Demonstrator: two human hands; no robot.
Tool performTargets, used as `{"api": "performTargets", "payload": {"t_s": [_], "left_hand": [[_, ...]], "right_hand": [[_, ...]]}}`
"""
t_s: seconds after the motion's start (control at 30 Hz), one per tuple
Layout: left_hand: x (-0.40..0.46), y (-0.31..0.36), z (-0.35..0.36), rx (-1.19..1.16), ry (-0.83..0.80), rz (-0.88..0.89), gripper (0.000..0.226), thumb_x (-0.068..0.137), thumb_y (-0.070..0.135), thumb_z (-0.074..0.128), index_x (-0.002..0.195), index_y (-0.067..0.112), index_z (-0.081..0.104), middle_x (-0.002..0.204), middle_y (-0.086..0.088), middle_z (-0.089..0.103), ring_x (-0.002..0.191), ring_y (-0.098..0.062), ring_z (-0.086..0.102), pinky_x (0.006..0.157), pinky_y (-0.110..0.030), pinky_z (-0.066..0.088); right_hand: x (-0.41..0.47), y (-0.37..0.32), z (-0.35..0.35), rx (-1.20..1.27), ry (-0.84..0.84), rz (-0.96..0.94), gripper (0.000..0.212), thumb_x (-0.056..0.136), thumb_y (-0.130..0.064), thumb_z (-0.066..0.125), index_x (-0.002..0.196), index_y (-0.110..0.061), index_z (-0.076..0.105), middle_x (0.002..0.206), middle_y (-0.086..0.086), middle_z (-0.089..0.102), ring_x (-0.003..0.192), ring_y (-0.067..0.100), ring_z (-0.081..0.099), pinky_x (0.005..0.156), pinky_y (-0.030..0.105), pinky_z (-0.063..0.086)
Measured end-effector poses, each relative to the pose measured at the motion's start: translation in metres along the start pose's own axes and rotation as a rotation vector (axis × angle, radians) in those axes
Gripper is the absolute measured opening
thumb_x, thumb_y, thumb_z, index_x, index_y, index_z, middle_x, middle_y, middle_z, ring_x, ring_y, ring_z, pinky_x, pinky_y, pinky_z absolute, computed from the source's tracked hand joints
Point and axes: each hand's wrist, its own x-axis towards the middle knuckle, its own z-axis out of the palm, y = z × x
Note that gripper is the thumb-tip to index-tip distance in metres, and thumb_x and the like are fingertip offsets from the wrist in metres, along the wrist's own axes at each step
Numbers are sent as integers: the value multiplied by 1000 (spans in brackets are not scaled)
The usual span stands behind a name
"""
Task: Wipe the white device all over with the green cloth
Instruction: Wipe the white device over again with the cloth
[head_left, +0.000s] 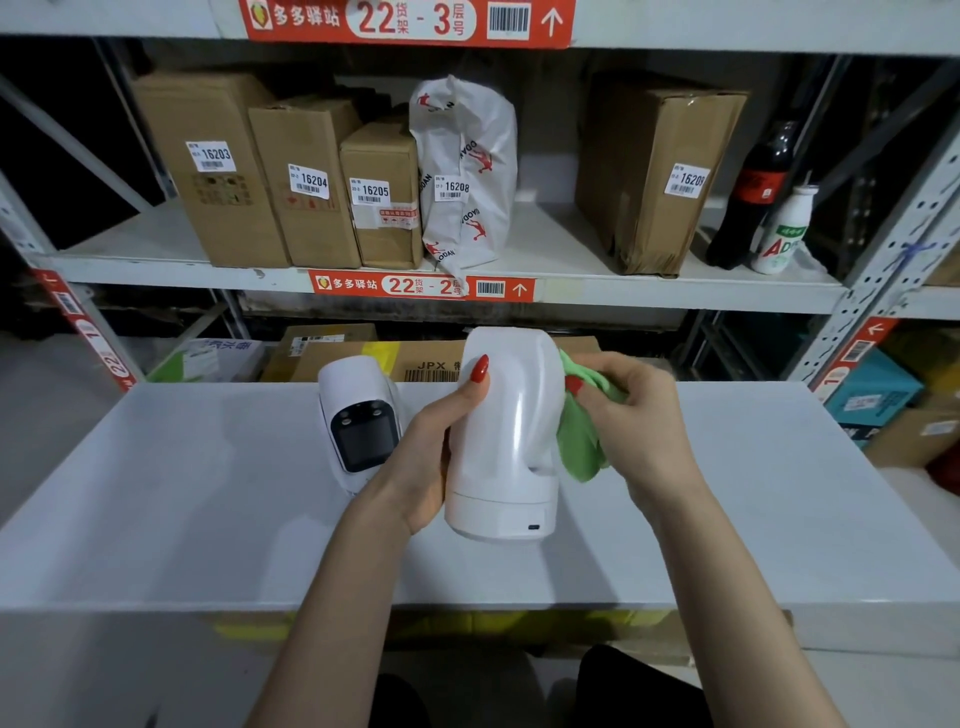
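The left hand (441, 441) grips the white device (506, 436) by its left side, holding it upright just above the white table (208, 519), long axis near vertical, rounded head up and flat base toward the person. On its right flank the right hand (628, 415) pinches the bunched green cloth (582, 441) against the shell. I judge the wiping midway: left side and base look unreached.

Labelled boxes (306, 182) on shelf (545, 280)
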Motion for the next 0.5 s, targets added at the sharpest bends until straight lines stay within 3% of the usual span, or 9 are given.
{"api": "performTargets", "payload": {"t_s": [0.17,0.33,0.43,0.5], "left_hand": [[0,0,-1,-18,31,-9,21,86,42,58,94,27,70,89,3,78,79,-14,75,79,-38,55],[-3,1,2,25,22,-28,28,96,36,52,78,28,73,79,5,77,68,-10,74,72,-36,53],[-4,1,5,37,13,-25,22,96,36,51,85,29,69,77,6,77,67,-9,73,73,-36,53],[-4,1,5,34,9,-19,20,96,37,51,89,29,68,78,6,77,69,-10,74,73,-36,54]], "right_hand": [[-1,-5,1,92,89,-59,33,85,10,56,88,-17,74,94,-2,74,90,12,68,81,26,55],[3,7,4,-117,87,-22,25,84,2,60,89,-16,76,83,-5,72,74,15,62,60,22,44],[0,3,5,-137,138,-81,29,83,5,58,90,-17,75,86,-8,72,80,9,65,70,21,49],[-3,-4,6,-117,144,-145,32,83,7,58,93,-18,75,93,-8,72,87,2,65,78,13,49]]}}
